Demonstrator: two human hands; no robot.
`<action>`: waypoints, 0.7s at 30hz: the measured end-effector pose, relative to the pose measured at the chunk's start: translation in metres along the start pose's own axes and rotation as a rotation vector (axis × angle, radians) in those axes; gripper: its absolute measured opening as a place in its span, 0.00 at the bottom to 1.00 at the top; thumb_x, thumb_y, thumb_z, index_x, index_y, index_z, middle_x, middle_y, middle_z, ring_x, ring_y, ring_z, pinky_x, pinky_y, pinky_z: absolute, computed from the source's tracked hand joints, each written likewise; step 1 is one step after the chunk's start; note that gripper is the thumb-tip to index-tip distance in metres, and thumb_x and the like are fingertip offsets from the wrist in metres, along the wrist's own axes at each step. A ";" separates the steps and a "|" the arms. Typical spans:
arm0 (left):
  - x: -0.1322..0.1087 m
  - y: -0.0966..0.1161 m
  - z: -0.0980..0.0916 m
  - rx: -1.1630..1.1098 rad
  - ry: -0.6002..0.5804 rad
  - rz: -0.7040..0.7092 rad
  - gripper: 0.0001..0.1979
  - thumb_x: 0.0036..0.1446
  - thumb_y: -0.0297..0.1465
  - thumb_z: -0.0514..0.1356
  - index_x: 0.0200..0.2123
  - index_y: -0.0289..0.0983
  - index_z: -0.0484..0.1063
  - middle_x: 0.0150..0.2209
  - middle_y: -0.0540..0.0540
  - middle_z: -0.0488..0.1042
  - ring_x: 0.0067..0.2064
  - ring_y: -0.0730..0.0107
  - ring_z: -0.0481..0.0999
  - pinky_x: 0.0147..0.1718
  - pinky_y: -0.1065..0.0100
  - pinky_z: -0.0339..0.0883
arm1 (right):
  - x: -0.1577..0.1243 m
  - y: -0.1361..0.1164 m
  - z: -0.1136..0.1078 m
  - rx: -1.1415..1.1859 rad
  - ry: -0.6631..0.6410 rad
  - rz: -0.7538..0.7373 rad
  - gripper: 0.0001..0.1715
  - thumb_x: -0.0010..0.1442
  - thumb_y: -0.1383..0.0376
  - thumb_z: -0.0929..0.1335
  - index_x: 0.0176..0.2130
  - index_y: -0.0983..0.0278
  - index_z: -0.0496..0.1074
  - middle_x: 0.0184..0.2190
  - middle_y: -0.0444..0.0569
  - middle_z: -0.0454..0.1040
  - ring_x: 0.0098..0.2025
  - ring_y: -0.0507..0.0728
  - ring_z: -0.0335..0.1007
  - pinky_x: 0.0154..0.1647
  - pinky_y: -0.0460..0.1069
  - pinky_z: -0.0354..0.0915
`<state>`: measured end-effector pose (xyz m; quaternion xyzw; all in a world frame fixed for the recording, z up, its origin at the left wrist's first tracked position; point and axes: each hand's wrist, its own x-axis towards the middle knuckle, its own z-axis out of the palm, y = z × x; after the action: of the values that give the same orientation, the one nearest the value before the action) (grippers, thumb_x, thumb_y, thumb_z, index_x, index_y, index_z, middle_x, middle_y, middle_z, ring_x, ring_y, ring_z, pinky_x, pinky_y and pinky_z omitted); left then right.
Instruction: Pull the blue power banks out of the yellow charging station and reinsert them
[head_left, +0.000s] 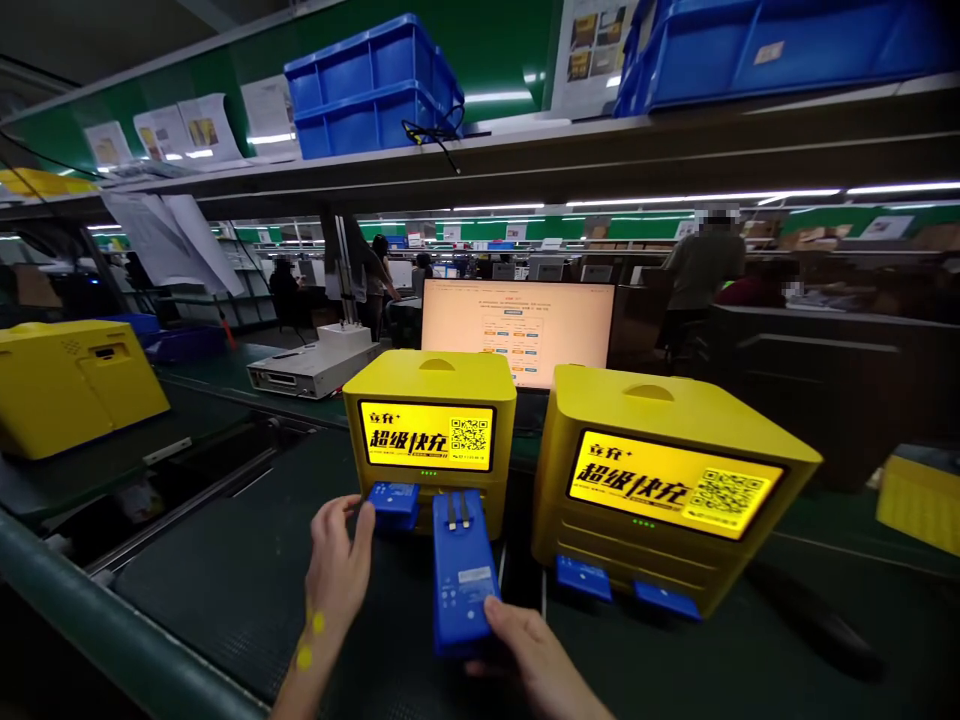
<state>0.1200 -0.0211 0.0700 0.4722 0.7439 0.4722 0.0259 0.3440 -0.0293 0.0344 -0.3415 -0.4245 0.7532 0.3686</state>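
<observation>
A blue power bank (466, 575) with two short built-in cables on its face is held at its near end by my right hand (536, 650), thumb on top. Its far end is at the lower front of the left yellow charging cabinet (431, 380); I cannot tell whether it has entered a slot. Another blue power bank (394, 500) sticks out of that cabinet's left slot. Close beside it is my left hand (339, 550), thumb and fingers apart, gripping nothing. Both cabinets have lit yellow screens with a QR code.
The right yellow cabinet (675, 430) has two blue power banks (583, 577) protruding from its slots. Behind stand a monitor (517, 320) and a grey instrument box (311, 368). Another yellow cabinet (75, 385) is at left. Blue bins (371, 90) rest on the overhead shelf. People are in the background.
</observation>
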 end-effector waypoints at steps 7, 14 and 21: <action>-0.049 -0.005 0.025 0.345 -0.027 1.204 0.23 0.60 0.29 0.51 0.59 0.45 0.56 0.57 0.43 0.61 0.62 0.59 0.54 0.62 0.51 0.37 | 0.028 -0.006 0.036 0.156 0.029 -0.186 0.37 0.48 0.39 0.68 0.40 0.68 0.75 0.37 0.53 0.75 0.44 0.62 0.68 0.48 0.54 0.63; -0.022 0.010 0.052 0.352 0.091 0.980 0.30 0.57 0.25 0.56 0.61 0.46 0.53 0.60 0.37 0.56 0.62 0.50 0.54 0.58 0.39 0.39 | -0.022 -0.010 -0.056 0.233 0.231 -0.072 0.40 0.43 0.45 0.73 0.48 0.66 0.68 0.48 0.58 0.70 0.52 0.63 0.64 0.51 0.54 0.62; -0.083 0.083 0.131 -0.604 -0.988 -0.041 0.26 0.54 0.46 0.55 0.53 0.40 0.65 0.43 0.40 0.69 0.37 0.63 0.74 0.29 0.67 0.70 | -0.057 -0.026 -0.169 0.357 0.614 -0.083 0.34 0.47 0.47 0.72 0.44 0.66 0.63 0.39 0.56 0.74 0.49 0.63 0.68 0.50 0.53 0.67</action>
<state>0.2857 0.0167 0.0242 0.5937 0.4849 0.3867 0.5127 0.5187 -0.0024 0.0010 -0.4646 -0.1694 0.6621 0.5632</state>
